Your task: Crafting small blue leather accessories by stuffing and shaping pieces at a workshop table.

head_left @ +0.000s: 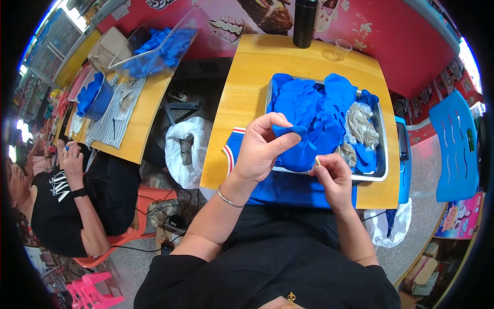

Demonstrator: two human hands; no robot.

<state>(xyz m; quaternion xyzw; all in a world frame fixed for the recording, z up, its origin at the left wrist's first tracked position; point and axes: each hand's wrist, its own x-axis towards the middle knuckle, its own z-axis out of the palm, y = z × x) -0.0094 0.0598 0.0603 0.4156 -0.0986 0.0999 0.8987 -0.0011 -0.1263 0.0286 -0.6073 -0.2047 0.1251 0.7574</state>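
My left hand is closed in a pinch on a blue fabric piece, held up over the near edge of a metal tray. Thumb and forefinger grip its edge, and the rest hangs down. To its right, my right hand pinches a small pale, stick-like thing, mostly hidden by the fingers. The two hands are apart. Heaped in the tray are many rounded blue fabric pieces, beside crumpled clear plastic bags on the right.
Blue cloth with a striped trim lies at the yellow table's near edge. A black bottle and a clear cup stand at the back. White bags sit on the floor. On the left, another person works beside a blue-filled bin.
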